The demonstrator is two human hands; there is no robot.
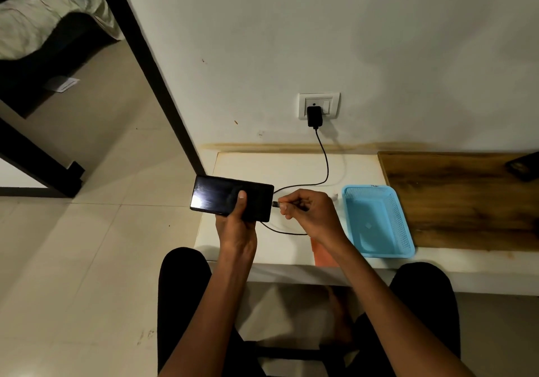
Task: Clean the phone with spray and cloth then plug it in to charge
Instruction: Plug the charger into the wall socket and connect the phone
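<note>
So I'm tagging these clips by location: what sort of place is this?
Most likely a home, beside a bedroom doorway. A bed with rumpled bedding shows through the door frame, and a wall socket with a charger sits above a low ledge.

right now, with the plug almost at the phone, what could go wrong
1. The plug sits just short of the phone edge, pinched in the right hand; if it meets the port at an angle it may jam or scrape.
2. The left hand holds the phone out past the shelf edge over the floor; a hard push could knock it loose.
3. The cable loops under the hands to the charger; a snag could tug it.
</note>
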